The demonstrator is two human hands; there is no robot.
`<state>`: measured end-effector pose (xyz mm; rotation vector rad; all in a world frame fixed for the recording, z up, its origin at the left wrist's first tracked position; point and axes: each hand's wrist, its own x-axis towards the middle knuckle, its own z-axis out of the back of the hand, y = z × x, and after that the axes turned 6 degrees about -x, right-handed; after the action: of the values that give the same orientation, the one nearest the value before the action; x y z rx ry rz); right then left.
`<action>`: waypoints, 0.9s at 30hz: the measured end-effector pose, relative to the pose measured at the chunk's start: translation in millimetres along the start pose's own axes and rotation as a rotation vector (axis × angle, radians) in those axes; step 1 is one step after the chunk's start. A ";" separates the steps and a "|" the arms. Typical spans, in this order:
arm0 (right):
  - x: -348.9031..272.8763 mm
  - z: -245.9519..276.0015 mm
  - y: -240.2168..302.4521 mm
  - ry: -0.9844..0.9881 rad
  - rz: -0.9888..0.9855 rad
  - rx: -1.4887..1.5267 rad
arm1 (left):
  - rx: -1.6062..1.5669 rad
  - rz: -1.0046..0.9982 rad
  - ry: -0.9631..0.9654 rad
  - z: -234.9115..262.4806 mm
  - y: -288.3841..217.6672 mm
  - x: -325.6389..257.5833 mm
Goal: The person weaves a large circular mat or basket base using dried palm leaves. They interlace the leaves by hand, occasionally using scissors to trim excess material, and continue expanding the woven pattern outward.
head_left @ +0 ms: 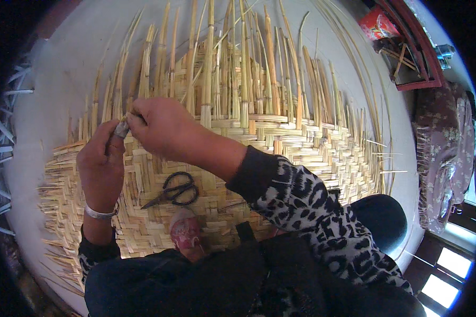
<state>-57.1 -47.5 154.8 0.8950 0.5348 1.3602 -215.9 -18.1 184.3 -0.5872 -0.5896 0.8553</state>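
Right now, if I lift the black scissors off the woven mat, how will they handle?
The scissors look rigid and fairly heavy for their size, likely metal blades. They lie flat on the woven mat, so rolling seems unlikely. The blades stand slightly apart, so they may pivot when lifted by one loop.

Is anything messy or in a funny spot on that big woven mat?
Black scissors lie loose right on the woven mat, below the hands, and a foot in a pink shoe rests on its near edge. The loose strips sticking up unevenly are just the unwoven part, not damage.
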 end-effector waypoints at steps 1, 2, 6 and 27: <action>-2.2 1.9 0.5 0.032 0.014 -0.038 | -0.012 0.041 -0.003 1.4 -0.6 -0.2; -4.5 3.8 0.6 0.042 0.046 -0.071 | 0.004 0.023 0.012 1.3 -1.5 -1.0; -9.1 3.0 -1.1 0.060 0.013 -0.111 | -0.006 0.017 0.032 -3.3 -4.7 -5.1; -15.0 8.4 -1.3 0.213 0.030 -0.167 | -0.051 0.049 0.188 8.3 2.1 -8.9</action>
<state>-52.3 -64.0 156.1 0.6279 0.5624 1.5137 -227.3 -22.3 186.5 -0.7226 -0.4279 0.8225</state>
